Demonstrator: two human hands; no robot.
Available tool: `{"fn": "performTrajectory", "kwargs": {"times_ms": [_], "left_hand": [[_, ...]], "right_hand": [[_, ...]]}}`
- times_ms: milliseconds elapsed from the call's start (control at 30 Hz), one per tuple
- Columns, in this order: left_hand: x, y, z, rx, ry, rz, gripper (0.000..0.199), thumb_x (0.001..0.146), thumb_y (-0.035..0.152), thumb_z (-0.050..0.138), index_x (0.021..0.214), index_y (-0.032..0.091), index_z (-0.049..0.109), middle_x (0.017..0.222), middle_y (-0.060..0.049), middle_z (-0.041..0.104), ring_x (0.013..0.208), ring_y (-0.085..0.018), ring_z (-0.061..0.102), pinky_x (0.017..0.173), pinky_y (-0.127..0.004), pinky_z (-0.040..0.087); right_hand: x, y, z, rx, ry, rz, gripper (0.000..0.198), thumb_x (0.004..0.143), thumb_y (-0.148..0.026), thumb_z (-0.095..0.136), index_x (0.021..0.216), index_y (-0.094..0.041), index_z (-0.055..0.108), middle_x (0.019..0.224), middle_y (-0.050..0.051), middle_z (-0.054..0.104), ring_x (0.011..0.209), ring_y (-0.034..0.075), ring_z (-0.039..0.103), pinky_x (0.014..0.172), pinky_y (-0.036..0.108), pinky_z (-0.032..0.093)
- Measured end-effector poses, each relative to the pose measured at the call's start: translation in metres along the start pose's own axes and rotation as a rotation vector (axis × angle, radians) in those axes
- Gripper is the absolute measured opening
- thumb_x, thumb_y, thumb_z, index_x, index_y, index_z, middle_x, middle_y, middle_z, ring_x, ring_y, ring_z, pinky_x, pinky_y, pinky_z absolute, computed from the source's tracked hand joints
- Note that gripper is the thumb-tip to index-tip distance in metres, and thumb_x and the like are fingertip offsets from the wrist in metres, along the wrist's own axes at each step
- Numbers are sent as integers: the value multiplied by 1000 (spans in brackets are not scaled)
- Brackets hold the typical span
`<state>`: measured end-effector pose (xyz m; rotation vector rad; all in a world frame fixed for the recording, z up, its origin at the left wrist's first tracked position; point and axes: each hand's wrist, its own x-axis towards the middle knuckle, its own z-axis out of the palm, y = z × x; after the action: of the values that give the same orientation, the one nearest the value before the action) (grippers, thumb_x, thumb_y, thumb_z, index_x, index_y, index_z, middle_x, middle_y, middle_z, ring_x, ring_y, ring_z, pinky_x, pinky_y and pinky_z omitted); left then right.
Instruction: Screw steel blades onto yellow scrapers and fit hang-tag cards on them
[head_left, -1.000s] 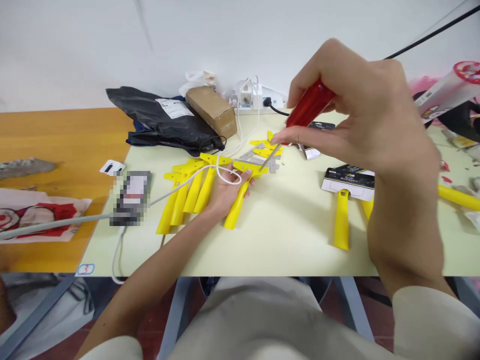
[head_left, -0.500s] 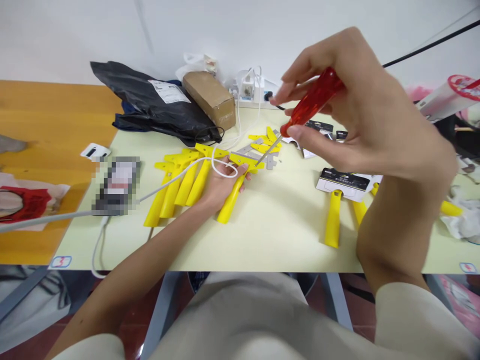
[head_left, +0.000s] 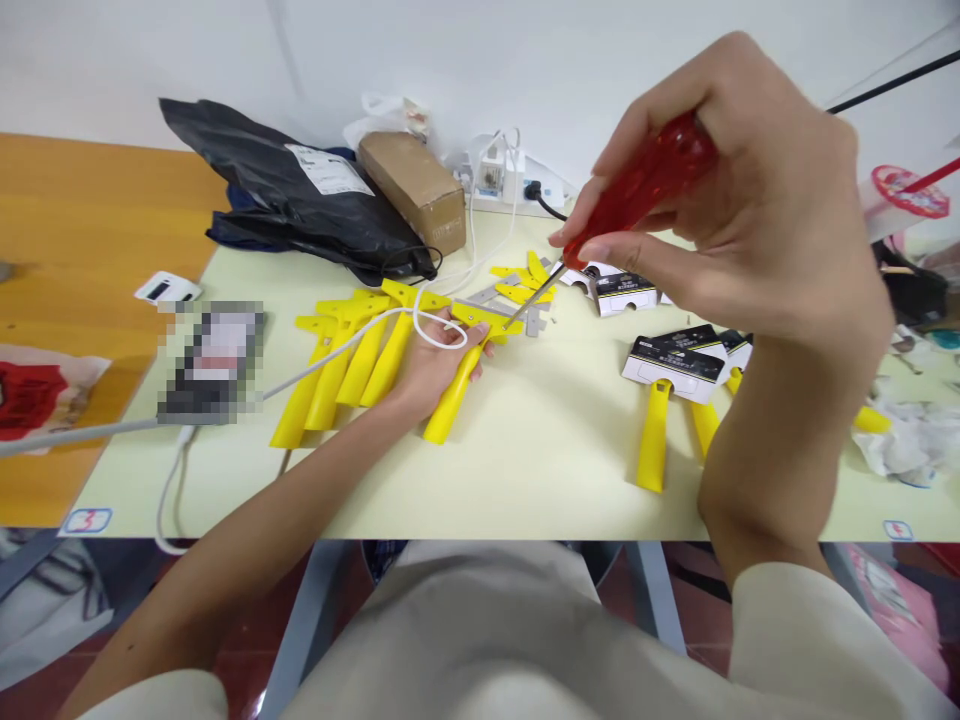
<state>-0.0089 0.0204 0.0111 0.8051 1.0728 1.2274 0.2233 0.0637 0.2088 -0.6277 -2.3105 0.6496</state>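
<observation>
My left hand (head_left: 421,372) is closed around the neck of a yellow scraper (head_left: 452,405), whose wide head points away from me and holds a grey metal blade. A red-handled screwdriver (head_left: 634,195) slants down from my right hand (head_left: 787,230), gripped between thumb and fingers. Its tip meets the right side of the scraper's head, at a small screw spot that I cannot make out clearly. Several more yellow scrapers (head_left: 330,390) lie in a row left of my left hand. Just beyond the held one are loose yellow plates (head_left: 523,294) and grey blades (head_left: 533,322).
A white cable (head_left: 330,355) runs over the scrapers and my left hand to a power strip (head_left: 517,183). A phone (head_left: 214,360) lies at left. Behind are a black plastic bag (head_left: 292,190) and a cardboard box (head_left: 416,190). Carded yellow-handled scrapers (head_left: 652,440) lie at right.
My right hand has turned on the screwdriver handle, its fingers now wrapped closer around it. The tip stays on the scraper's head. The whole view has shifted slightly.
</observation>
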Motion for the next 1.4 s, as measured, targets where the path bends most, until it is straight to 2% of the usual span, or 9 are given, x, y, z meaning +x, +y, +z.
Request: {"fn": "performTrajectory", "kwargs": {"times_ms": [267, 400, 467, 567, 633, 800, 900, 1200, 1400], "left_hand": [[-3, 1, 1, 31, -33, 20, 49, 82, 40, 94, 103, 23, 54, 82, 2, 71, 59, -11, 64, 44, -22, 46], [-4, 1, 2, 12, -22, 8, 49, 80, 41, 96, 103, 22, 57, 82, 1, 70, 63, -12, 67, 44, -23, 46], [-3, 0, 2, -17, -9, 7, 50, 78, 40, 98, 102, 22, 57, 85, 0, 71, 68, -14, 70, 44, -23, 46], [-2, -1, 0, -45, 11, -1, 51, 76, 39, 99, 98, 22, 55, 86, -1, 72, 69, -14, 70, 44, -23, 46], [-1, -1, -1, -59, 16, -5, 51, 76, 39, 99, 97, 22, 55, 86, -1, 72, 65, -13, 67, 44, -23, 45], [1, -1, -1, -83, 10, 1, 48, 76, 35, 98, 99, 21, 57, 93, -1, 71, 67, -11, 67, 43, -22, 44], [1, -1, 0, -88, 13, 5, 48, 76, 33, 97, 101, 21, 58, 96, -1, 71, 70, -12, 68, 43, -22, 45], [2, -5, -2, -95, -2, 14, 49, 76, 37, 100, 102, 21, 62, 86, 0, 69, 70, -14, 68, 44, -23, 47], [2, -7, -3, -88, -2, 24, 49, 76, 38, 100, 105, 21, 64, 90, -1, 71, 71, -13, 69, 45, -22, 47]], "right_hand": [[5, 21, 12, -184, 204, -120, 47, 77, -46, 104, 113, -42, 76, 108, -3, 76, 90, 28, 76, 73, 40, 72], [6, 22, 14, -201, 208, -125, 54, 81, -42, 100, 127, -44, 71, 107, -3, 77, 84, 28, 74, 77, 44, 71], [5, 19, 11, -200, 137, -109, 55, 86, -37, 95, 135, -43, 69, 121, -1, 75, 94, 28, 75, 84, 44, 72], [2, 16, 2, -118, -13, -113, 62, 92, -28, 85, 148, -45, 63, 145, -2, 62, 128, 31, 71, 99, 44, 71], [1, 16, -3, -38, -83, -130, 66, 93, -24, 82, 151, -48, 61, 146, -2, 61, 137, 32, 67, 106, 46, 70], [1, 21, -1, 20, 14, -172, 51, 84, -24, 95, 125, -46, 76, 122, -2, 73, 106, 32, 80, 86, 45, 75], [2, 18, 6, 1, 68, -137, 41, 83, -28, 97, 116, -43, 78, 116, -4, 73, 99, 29, 80, 87, 46, 75], [3, 13, 14, -232, 143, -144, 43, 81, -41, 101, 115, -44, 74, 98, -4, 74, 78, 25, 72, 70, 41, 69], [0, 6, 15, -211, 173, -85, 36, 82, -48, 100, 110, -45, 78, 105, -2, 78, 79, 27, 74, 70, 45, 69]]}}
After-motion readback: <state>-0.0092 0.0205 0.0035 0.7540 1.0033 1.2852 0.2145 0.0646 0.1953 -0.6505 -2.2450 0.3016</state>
